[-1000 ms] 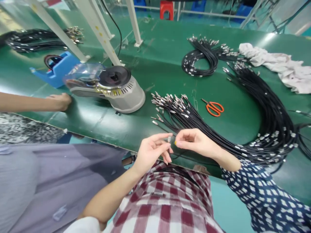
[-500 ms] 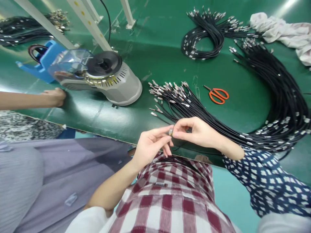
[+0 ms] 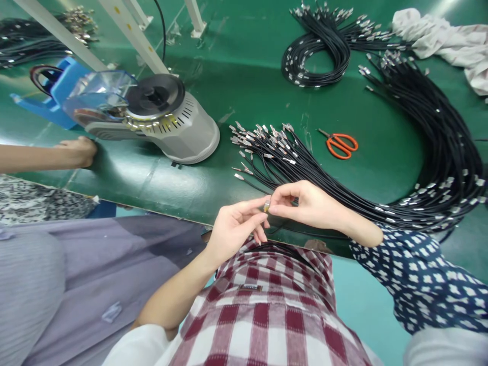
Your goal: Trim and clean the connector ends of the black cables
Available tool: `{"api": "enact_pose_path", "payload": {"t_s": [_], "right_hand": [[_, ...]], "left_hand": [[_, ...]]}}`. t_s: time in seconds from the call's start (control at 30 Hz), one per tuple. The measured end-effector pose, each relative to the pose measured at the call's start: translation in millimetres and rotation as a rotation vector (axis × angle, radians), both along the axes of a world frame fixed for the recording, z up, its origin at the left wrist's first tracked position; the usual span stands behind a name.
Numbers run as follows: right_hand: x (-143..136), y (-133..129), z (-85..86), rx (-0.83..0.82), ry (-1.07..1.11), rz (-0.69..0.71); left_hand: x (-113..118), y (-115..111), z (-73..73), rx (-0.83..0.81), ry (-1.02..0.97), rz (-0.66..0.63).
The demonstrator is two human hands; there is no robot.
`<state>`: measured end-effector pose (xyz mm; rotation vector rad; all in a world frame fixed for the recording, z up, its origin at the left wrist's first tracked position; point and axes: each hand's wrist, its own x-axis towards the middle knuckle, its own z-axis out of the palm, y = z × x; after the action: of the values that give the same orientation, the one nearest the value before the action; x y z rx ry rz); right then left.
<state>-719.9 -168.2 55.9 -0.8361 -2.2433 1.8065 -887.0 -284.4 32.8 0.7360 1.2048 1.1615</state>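
Close to the table's front edge, a small silvery metal connector [image 3: 266,206] with a yellowish tip sits between the fingertips of both hands. My left hand [image 3: 234,229] pinches it from the left with thumb and forefinger, the other fingers loosely curled. From the right, my right hand [image 3: 305,204] closes thumb and forefinger at its other side; the curled fingers hide whatever joins it there. Just beyond my hands lies a bundle of black cables [image 3: 316,175], its metal-tipped ends fanned out to the left. Orange-handled scissors [image 3: 340,144] rest on the table behind the bundle.
A grey machine [image 3: 190,129] with a black reel and a blue holder [image 3: 66,96] stands at left. Another person's hand [image 3: 82,151] rests beside it. A coiled cable bundle [image 3: 290,63] and a white cloth [image 3: 438,40] lie toward the back. White posts [image 3: 133,35] rise behind the machine.
The view has shifted slightly, so the table items appear a little higher and further left. Both hands keep nearly the same pinch on the connector.
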Motion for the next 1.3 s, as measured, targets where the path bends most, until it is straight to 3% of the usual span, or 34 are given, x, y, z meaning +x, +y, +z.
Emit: {"api": "enact_pose_path", "payload": {"t_s": [0.97,1.13,1.3], "right_hand": [[-2.1,-2.6,0.8,-0.009,-0.011,-0.028],[-3.0,-6.8,3.6,0.087,-0.070,-0.057],[-3.8,-11.9,7.7,0.190,-0.125,-0.081]], "left_hand": [[1.1,-1.2,0.1,-0.028,0.049,-0.010],[2.2,-1.3,0.4,-0.026,0.055,-0.007],[7.3,-1.6,-4.1,-0.008,0.059,0.075]]}}
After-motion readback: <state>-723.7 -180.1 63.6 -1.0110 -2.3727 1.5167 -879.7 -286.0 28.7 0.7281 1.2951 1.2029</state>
